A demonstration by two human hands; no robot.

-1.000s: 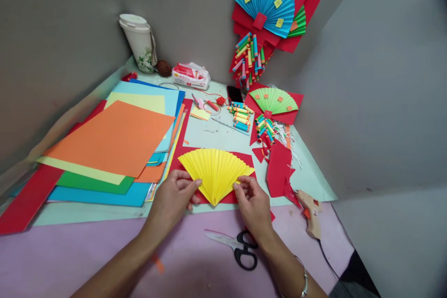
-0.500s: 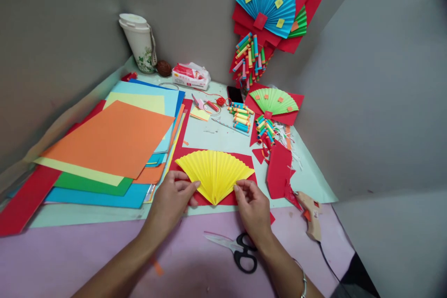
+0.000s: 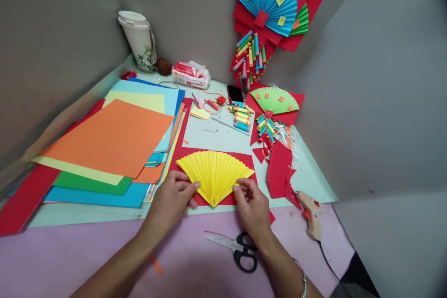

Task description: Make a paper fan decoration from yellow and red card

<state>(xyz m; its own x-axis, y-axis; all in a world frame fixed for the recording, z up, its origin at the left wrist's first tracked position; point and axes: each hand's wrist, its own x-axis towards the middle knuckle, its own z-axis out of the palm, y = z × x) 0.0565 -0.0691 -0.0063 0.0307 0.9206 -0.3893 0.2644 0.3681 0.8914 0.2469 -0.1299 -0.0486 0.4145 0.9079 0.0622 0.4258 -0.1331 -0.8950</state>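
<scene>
A pleated yellow paper fan (image 3: 214, 174) is spread open over red paper (image 3: 240, 157), its point towards me. My left hand (image 3: 174, 198) pinches the fan's left edge between thumb and fingers. On the opposite edge, my right hand (image 3: 252, 202) has its thumb and fingertips closed on the fan. Black-handled scissors (image 3: 240, 253) lie just below my right hand, on the pink surface. Small rolled paper tubes (image 3: 240, 118) are gathered behind the fan.
Stacked coloured paper (image 3: 115, 139) covers the left side. A glue gun (image 3: 310, 214) with a cord rests at right. Behind stand a white cup (image 3: 138, 42), a tissue pack (image 3: 191, 75), a phone (image 3: 235, 93) and a green fan (image 3: 274, 100). A blue fan decoration (image 3: 268, 0) hangs on the wall.
The fan's lower point has shifted very slightly left and towards me. Both hands keep the same hold, almost still.
</scene>
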